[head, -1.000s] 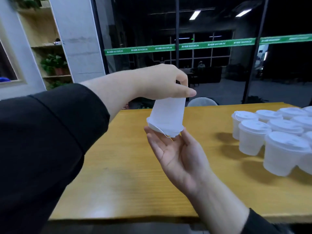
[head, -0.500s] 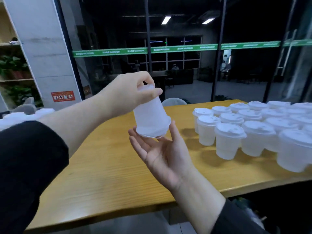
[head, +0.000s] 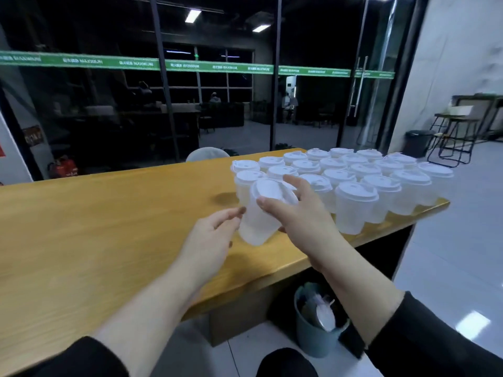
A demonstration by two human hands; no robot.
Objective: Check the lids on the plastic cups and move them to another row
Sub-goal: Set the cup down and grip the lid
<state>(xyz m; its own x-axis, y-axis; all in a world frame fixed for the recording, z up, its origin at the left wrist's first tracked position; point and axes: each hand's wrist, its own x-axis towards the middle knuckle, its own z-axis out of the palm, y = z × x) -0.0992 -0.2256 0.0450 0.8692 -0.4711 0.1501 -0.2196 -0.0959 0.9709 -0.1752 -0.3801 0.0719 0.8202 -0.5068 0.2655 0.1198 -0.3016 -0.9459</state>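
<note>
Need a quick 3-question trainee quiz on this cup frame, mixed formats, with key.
1. True or false: the held cup stands upright on the table.
2. Which hand grips the cup? A) left hand B) right hand
3. Fill in: under the table sits a blue-grey ____.

Key: 1 false, it is tilted and lifted. 2 B; the left only nears its side. 3 bin.

Translucent plastic cup (head: pixel 258 221) with white lid (head: pixel 268 189), tilted, lid up and away, held in the right grip (head: pixel 294 210). Beyond it, lidded cups (head: pixel 353 180) upright in rows.
</note>
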